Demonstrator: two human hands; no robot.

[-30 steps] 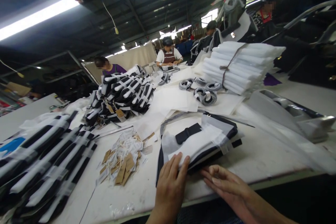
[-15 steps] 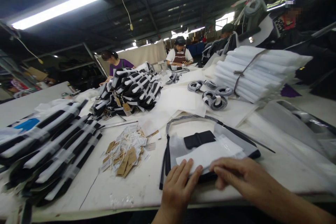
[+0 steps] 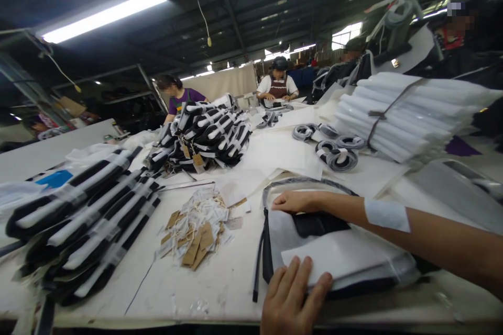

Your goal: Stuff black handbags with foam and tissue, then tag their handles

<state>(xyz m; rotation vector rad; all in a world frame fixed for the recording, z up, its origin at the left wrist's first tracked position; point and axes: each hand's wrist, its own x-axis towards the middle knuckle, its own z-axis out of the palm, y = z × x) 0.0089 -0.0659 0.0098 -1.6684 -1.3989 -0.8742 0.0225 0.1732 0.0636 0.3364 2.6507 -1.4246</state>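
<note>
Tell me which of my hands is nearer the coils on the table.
Right. Your right hand is at the bag's far side, a little nearer you than the coils and left of them; your left hand lies at the bag's near edge.

Near the table's (image 3: pixel 231 293) front edge, a smooth dark bag (image 3: pixel 322 225) lies under a matt, papery white sheet (image 3: pixel 338 259); matt brown card tags (image 3: pixel 200 243).

Tags (image 3: pixel 198 225) L of bag (image 3: pixel 322 225)
</note>
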